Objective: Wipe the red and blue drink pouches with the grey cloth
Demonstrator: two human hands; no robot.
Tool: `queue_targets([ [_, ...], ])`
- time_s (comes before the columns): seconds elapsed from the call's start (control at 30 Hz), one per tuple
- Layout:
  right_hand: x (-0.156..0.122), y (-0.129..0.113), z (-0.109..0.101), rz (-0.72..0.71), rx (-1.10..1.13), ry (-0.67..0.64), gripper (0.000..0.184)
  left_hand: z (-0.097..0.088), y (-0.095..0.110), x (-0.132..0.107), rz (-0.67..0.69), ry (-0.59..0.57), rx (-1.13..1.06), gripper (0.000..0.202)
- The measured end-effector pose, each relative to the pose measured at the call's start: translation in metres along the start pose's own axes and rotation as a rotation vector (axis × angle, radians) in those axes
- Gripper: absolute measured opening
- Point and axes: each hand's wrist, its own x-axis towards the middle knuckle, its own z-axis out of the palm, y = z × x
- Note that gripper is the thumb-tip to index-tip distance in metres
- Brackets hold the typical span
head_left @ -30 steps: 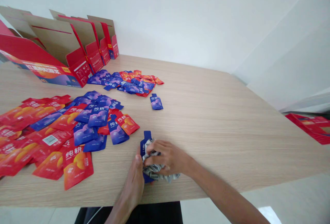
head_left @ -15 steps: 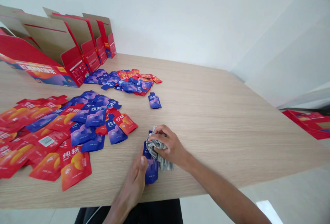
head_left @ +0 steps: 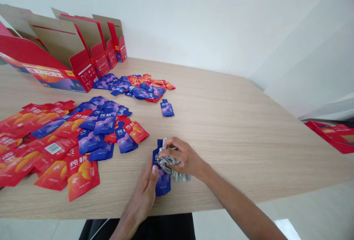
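- Pale wood-grain table [head_left: 235, 140] meets a white wall [head_left: 193, 18]; red cartons [head_left: 84, 72] stand open at the far left.
- Near the table's front edge, the blue pouch [head_left: 163, 185] lies between both hands, its long axis running away from the body, narrow neck farthest; whether it rests flat or slightly lifted, I cannot tell.
- Left hand [head_left: 145, 188] is nearer, directly touching: it grasps the pouch's left edge, thumb over the face; its other fingers are partly hidden.
- Right hand [head_left: 186, 159] clutches a bunched striped cloth [head_left: 165, 159] with bent fingers; the pouch lies left of them, and the cloth covers part of its upper face, overhanging its right edge.
- Leftward lies a large pile of red and blue pouches [head_left: 74, 129]; beyond the hands, a lone blue pouch [head_left: 167, 108] sits apart, near a smaller pile [head_left: 138, 88].
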Motion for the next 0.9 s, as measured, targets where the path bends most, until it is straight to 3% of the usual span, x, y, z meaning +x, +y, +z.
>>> queue_targets([
  [0.1, -0.002, -0.002, -0.001, -0.176, -0.068, -0.174, 0.018, 0.000, -0.004, 0.005, 0.047, 0.015, -0.045, 0.070],
  [0.2, -0.002, -0.004, 0.000, -0.224, -0.099, -0.273, 0.023, 0.001, -0.007, 0.009, 0.054, 0.097, -0.053, 0.070],
  [0.3, -0.001, -0.005, 0.001, -0.122, -0.098, -0.181, 0.021, 0.002, -0.004, 0.009, 0.067, 0.137, -0.049, 0.069],
  [0.47, 0.002, -0.001, 0.002, 0.289, -0.012, 0.093, 0.026, 0.008, 0.015, 0.005, 0.006, 0.059, -0.092, 0.076],
  [0.57, 0.004, 0.002, 0.002, 0.434, 0.074, 0.174, 0.033, 0.011, 0.029, 0.001, -0.053, 0.072, -0.107, 0.085],
  [0.77, 0.007, -0.007, 0.008, 0.413, 0.266, 0.176, 0.029, 0.011, 0.033, 0.002, -0.064, 0.069, -0.034, 0.108],
  [0.9, 0.006, -0.017, 0.014, 0.358, 0.364, 0.161, 0.028, 0.013, 0.022, 0.006, 0.076, 0.130, 0.073, 0.108],
])
